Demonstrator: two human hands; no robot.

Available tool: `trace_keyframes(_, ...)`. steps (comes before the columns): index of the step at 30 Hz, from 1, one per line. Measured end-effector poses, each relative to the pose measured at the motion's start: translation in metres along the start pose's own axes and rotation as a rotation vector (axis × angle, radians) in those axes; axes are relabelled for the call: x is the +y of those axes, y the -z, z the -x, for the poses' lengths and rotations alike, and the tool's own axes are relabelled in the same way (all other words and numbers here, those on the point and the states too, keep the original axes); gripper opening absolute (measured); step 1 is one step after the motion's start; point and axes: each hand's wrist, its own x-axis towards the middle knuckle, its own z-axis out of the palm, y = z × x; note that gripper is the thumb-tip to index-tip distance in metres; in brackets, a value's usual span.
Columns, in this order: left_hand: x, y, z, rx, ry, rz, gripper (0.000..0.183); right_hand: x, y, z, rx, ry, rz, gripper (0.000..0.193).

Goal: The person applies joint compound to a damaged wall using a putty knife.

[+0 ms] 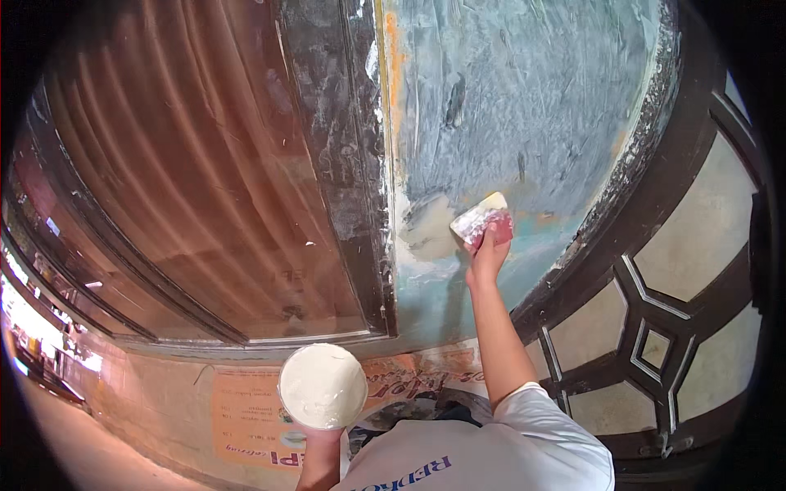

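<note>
My left hand point(319, 434) supports a round tub of cream-white putty point(323, 385) from below, low and left of my body's middle; its fingers are mostly hidden under the tub. In my right hand point(489, 255) is a flat putty spreader point(497, 225), reddish near the grip and smeared white over its blade. The hand is closed around its lower part, thumb on the face. The spreader is close to the blue-grey wall point(524, 106); whether its edge touches cannot be told. Just left of it, a pale smoothed patch of putty point(432, 233) lies on the wall.
A dark wooden frame point(352, 188) with a brown curtained glass pane point(205, 180) borders the wall on the left. At right stands a dark panelled door point(610, 303) with pale panels. An orange printed banner sheet point(246, 417) lies along the wall's foot.
</note>
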Motion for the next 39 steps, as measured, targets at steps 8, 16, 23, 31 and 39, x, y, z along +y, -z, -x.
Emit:
trace_keyframes(8,-0.001,-0.005,-0.004,0.103,0.067,0.200,0.068,-0.004,-0.018,0.014,-0.619,0.547,0.988,0.029)
trace_keyframes(16,-0.002,0.000,0.002,-0.122,-0.008,-0.145,0.060,0.019,0.009,0.020,-0.324,0.312,0.497,0.030)
trace_keyframes(23,-0.006,-0.006,-0.001,0.044,0.024,0.045,0.065,0.030,0.027,-0.001,-0.018,0.142,0.262,0.029)
trace_keyframes(31,-0.025,-0.034,-0.006,0.034,0.074,0.124,0.060,0.030,0.047,0.004,-0.566,0.336,0.766,0.028)
trace_keyframes(39,-0.052,-0.061,-0.002,0.037,0.061,0.094,0.075,0.027,0.103,-0.056,0.049,0.019,0.033,0.041)
